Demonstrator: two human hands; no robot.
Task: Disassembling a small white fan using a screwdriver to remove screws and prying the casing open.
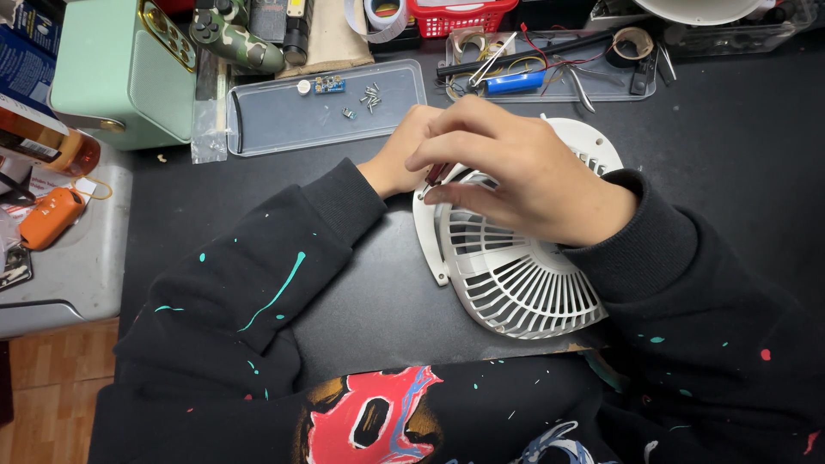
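Lying under both hands' grip (516, 176): fan grille (516, 283)

Your single head view: looks steeply down, close over your hands at the black table (730, 155), facing its cluttered far edge

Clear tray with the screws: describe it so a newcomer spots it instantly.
Start at the white fan grille under both hands on the black table. Look past it to the mint-green box at the far left. The flat clear tray lies right beside it, holding loose screws and a small blue board, unlike the tool-filled tray.
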